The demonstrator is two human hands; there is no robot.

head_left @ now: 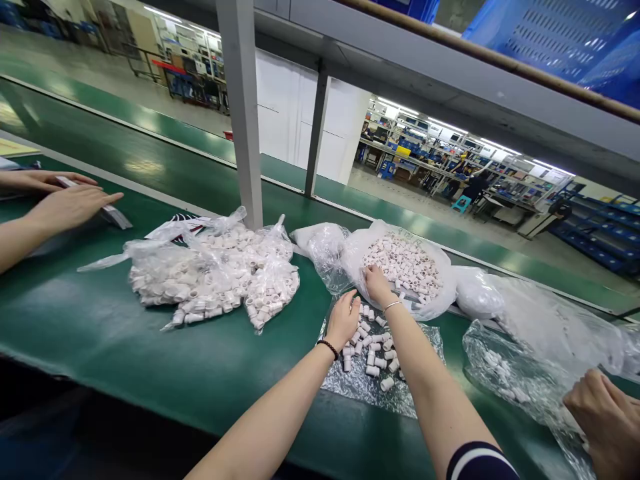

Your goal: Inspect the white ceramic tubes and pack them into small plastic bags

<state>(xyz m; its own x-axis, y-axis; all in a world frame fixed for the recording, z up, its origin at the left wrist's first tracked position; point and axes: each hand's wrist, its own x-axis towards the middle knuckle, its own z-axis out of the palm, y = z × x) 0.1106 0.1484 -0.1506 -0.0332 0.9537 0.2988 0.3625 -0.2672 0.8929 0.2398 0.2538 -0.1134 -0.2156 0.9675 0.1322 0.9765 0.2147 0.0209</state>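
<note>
My left hand (344, 319) is beside the loose white plastic pipe fittings (373, 357) on a flat clear plastic bag (350, 381). Its fingers are stretched out with the thumb apart, and I see nothing held. My right hand (377, 285) reaches to the near left rim of an opened round plastic bag (447, 280) full of small whitish tube-shaped pieces (405, 263). The fingers of that hand are curled at the edge of the heap; whatever is between them is hidden. The right forearm covers part of the loose fittings.
Tied clear bags of white fittings (215, 273) lie to the left on the green table (165, 380). More plastic bags (540, 320) lie to the right. Other people's hands (70, 207) are at the far left, and another hand (607, 413) is at the lower right. A grey post (241, 113) stands behind.
</note>
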